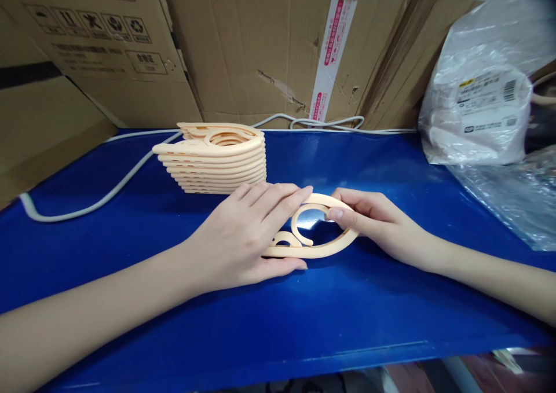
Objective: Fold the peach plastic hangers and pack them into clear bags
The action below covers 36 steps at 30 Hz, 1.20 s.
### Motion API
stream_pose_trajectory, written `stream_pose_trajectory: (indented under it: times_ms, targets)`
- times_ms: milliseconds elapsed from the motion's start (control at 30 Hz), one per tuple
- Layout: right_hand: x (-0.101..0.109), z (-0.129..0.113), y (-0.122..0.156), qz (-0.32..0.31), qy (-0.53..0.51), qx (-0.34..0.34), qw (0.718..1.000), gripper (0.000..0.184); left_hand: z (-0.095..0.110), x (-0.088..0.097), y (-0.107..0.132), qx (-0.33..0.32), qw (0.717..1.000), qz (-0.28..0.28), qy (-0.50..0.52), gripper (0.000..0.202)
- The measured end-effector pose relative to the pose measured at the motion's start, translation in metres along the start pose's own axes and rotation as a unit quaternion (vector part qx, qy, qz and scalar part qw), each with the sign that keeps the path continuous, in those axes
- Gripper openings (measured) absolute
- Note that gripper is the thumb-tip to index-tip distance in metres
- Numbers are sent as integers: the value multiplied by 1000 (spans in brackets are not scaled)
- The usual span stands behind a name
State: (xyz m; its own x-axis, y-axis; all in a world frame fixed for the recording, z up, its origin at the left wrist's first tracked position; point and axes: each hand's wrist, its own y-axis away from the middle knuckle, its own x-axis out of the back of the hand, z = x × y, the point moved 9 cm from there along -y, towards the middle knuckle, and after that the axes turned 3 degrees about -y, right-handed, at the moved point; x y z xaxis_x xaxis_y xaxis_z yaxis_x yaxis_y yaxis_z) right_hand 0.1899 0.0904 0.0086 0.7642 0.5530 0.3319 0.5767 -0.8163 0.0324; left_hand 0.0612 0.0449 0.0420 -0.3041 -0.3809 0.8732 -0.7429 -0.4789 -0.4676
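Left hand point(245, 237): palm down, clasping frame point(321, 252) across left part, thumb near, fingers far. Right hand point(380, 216): pinching right end, thumb uppermost. Stack point(217, 170): far left.

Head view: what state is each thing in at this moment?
Peach curved plastic piece: held by both hands
Left hand: grip closed over the piece's left part
Right hand: grip pinching its right end
Stack of similar peach pieces: standing piled on the table
White cable: curving loosely, left side
Clear plastic bag: crumpled, bulging
Taped cardboard: upright, surface torn in spots
Blue tabletop: glossy
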Motion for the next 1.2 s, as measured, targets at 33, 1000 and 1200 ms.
stream_pose_trajectory:
  times_ms: [33,1000,1200]
  targets:
    - [0,0,0,0,2,1,1000,36,0,0,0,1,1000,-2,3,75]
    - [0,-29,0,0,386,225,895,46,-146,111,14,243,954,113,135,81]
    - [-7,-27,1,-26,434,232,870,51,-168,87,19,263,956,24,126,75]
